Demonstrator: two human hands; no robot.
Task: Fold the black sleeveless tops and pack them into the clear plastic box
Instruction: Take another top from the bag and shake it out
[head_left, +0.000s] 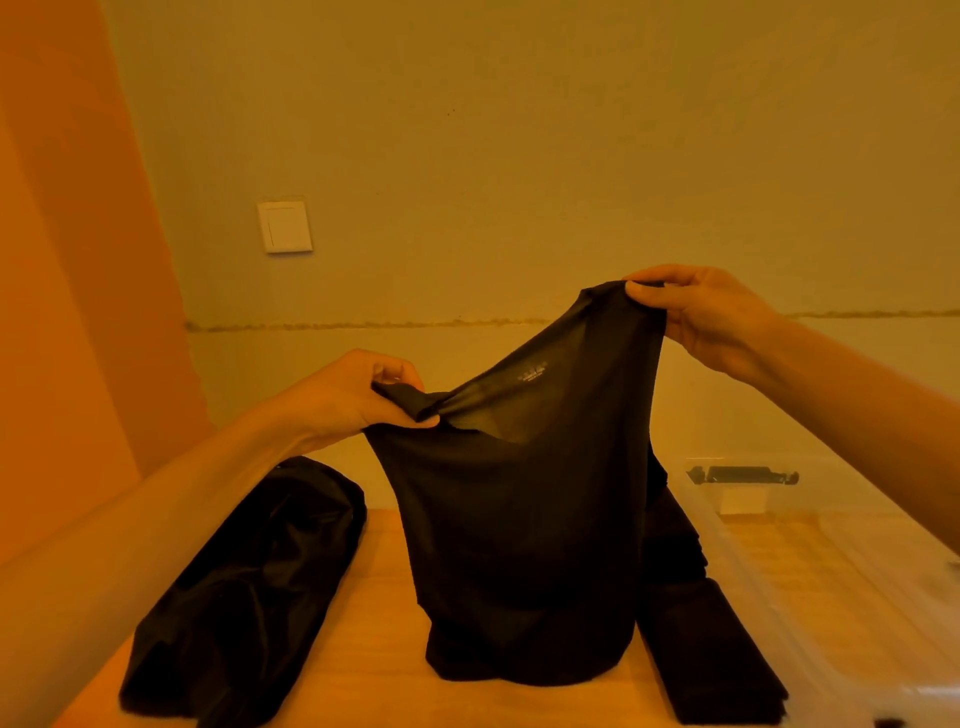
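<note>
1. Two bare hands hold one thin black sleeveless top (519, 519) up over the middle of the light wooden table (374, 597). Its hem just touches the tabletop.
2. Left hand (358, 397): fingers and thumb curled round one bunched shoulder strap, the lower of the two.
3. Right hand (711, 317): pinches the other strap between thumb and fingers, higher and farther out.
4. The top hangs slanted between the hands, its body below both.
5. Step in hand, as I read it: squaring the top before laying it flat to fold.
6. To do it well: level the two straps and draw them apart until the neckline runs taut. Let the body hang free of twists, then lower it hem first so it lands smooth.
7. The fabric looks sheer and probably slippery, so a firm pinch seems wise.
8. A loose heap of black garments (244, 587) lies toward the table's left edge.
9. A folded black stack (696, 613) lies toward the right edge, just beside the clear plastic box (841, 545).
</note>
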